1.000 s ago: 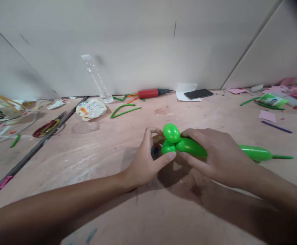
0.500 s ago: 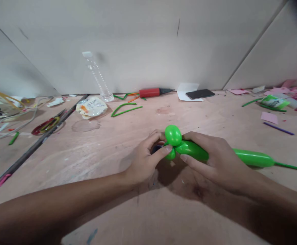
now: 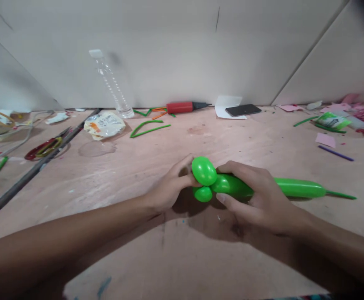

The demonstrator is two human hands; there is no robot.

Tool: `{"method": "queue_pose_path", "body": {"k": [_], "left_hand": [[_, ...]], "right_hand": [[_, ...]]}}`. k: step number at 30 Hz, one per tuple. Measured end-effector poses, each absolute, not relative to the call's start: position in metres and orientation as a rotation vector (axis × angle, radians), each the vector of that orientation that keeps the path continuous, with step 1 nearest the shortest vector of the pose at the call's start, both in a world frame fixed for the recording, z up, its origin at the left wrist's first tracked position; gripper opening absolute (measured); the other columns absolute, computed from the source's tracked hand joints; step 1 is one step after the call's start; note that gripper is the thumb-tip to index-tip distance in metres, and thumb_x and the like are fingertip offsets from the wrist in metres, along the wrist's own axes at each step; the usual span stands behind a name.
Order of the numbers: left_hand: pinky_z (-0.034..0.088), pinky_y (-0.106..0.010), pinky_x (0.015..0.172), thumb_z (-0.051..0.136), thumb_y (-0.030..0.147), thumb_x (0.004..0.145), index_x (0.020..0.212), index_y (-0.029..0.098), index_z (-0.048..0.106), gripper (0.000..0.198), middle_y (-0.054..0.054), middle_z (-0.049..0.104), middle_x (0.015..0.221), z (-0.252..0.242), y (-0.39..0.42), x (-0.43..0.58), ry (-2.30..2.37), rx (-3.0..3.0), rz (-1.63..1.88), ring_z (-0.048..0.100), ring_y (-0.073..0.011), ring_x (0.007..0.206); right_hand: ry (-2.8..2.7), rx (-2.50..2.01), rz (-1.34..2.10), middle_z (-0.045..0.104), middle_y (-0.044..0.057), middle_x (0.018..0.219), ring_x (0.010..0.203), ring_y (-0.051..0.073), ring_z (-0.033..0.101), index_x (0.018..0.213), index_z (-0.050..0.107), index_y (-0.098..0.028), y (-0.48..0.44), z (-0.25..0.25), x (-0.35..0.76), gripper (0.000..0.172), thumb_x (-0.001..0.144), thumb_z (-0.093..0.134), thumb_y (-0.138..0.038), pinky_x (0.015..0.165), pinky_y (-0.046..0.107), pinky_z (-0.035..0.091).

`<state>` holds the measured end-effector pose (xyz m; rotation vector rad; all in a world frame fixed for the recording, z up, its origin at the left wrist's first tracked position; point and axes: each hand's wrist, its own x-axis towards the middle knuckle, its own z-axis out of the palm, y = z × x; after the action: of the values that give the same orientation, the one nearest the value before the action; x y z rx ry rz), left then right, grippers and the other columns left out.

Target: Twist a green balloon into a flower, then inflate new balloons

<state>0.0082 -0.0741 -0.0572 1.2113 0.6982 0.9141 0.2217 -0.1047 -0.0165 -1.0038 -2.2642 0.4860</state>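
A long green modelling balloon lies sideways low over the table, its thin uninflated tail pointing right. At its left end two round bubbles are twisted off, a larger one above a smaller one. My left hand grips this twisted end from the left; the bubbles hide its fingertips. Around the long section, just right of the twist, my right hand is wrapped, with its thumb on the near side and fingers over the far side.
Along the wall stand or lie a clear plastic bottle, a red balloon pump and a black phone. A crumpled plastic packet, scissors and uninflated green balloons are at left; pink scraps and a purple balloon at right.
The bubbles have turned and shifted slightly left and now cover my left thumb tip, which showed before. My right hand keeps its hold. The whole view has shifted a little.
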Motion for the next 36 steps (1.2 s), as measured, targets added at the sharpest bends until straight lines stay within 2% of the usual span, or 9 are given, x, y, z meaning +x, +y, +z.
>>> {"method": "queue_pose_path", "body": {"k": [5, 11, 18, 23, 27, 32, 36], "left_hand": [[0.044, -0.031, 0.079, 0.070, 0.018, 0.070, 0.089, 0.017, 0.068, 0.019, -0.001, 0.066, 0.088, -0.056, -0.068, 0.005, 0.677, 1.190, 0.843, 0.057, -0.0185, 0.083], [0.041, -0.028, 0.072, 0.073, 0.016, 0.062, 0.085, 0.017, 0.068, 0.024, -0.001, 0.062, 0.084, -0.054, -0.067, 0.004, 0.579, 1.224, 0.802, 0.053, -0.0172, 0.081], [0.042, -0.029, 0.071, 0.074, 0.018, 0.068, 0.087, 0.018, 0.065, 0.021, 0.000, 0.061, 0.080, -0.054, -0.071, 0.010, 0.688, 1.196, 0.813, 0.054, -0.0160, 0.076], [0.042, -0.025, 0.068, 0.075, 0.023, 0.074, 0.088, 0.018, 0.060, 0.021, 0.001, 0.059, 0.085, -0.053, -0.077, 0.013, 0.591, 1.053, 0.837, 0.053, -0.0131, 0.074], [0.048, -0.030, 0.077, 0.072, 0.028, 0.080, 0.102, 0.022, 0.061, 0.025, -0.003, 0.062, 0.098, -0.050, -0.078, 0.012, 0.580, 1.064, 0.790, 0.059, -0.0183, 0.086], [0.046, -0.035, 0.083, 0.063, 0.043, 0.088, 0.088, 0.019, 0.065, 0.024, -0.004, 0.062, 0.090, -0.047, -0.077, 0.012, 0.627, 1.286, 0.816, 0.056, -0.0220, 0.089], [0.044, -0.030, 0.081, 0.063, 0.027, 0.083, 0.092, 0.020, 0.062, 0.011, -0.001, 0.061, 0.091, -0.049, -0.078, 0.012, 0.694, 1.299, 0.873, 0.054, -0.0189, 0.088]], "right_hand": [[-2.269, -0.973, 0.444, 0.073, 0.003, 0.103, 0.092, 0.022, 0.069, 0.114, 0.058, -0.024, -0.107, -0.015, 0.221, 0.032, 0.084, 0.065, -0.019, 0.079, 0.035, 0.054], [-2.250, -0.956, 0.402, 0.074, 0.004, 0.099, 0.087, 0.023, 0.070, 0.112, 0.058, -0.026, -0.108, -0.016, 0.220, 0.031, 0.083, 0.067, -0.021, 0.076, 0.036, 0.055], [-2.274, -0.964, 0.401, 0.072, 0.005, 0.102, 0.094, 0.024, 0.069, 0.113, 0.059, -0.026, -0.109, -0.017, 0.219, 0.028, 0.085, 0.066, -0.021, 0.081, 0.039, 0.054], [-2.294, -0.900, 0.309, 0.069, 0.007, 0.108, 0.099, 0.026, 0.066, 0.116, 0.053, -0.025, -0.110, -0.026, 0.217, 0.041, 0.079, 0.065, -0.012, 0.082, 0.039, 0.052], [-2.280, -0.925, 0.317, 0.067, 0.005, 0.104, 0.091, 0.025, 0.065, 0.111, 0.048, -0.025, -0.112, -0.030, 0.214, 0.046, 0.071, 0.063, -0.007, 0.074, 0.037, 0.051], [-2.253, -0.903, 0.283, 0.067, 0.005, 0.108, 0.095, 0.025, 0.065, 0.111, 0.047, -0.027, -0.111, -0.030, 0.215, 0.049, 0.070, 0.062, -0.004, 0.078, 0.038, 0.051], [-2.312, -0.869, 0.188, 0.066, 0.007, 0.111, 0.100, 0.027, 0.063, 0.108, 0.048, -0.026, -0.109, -0.032, 0.214, 0.044, 0.073, 0.059, -0.002, 0.083, 0.042, 0.052]]}}
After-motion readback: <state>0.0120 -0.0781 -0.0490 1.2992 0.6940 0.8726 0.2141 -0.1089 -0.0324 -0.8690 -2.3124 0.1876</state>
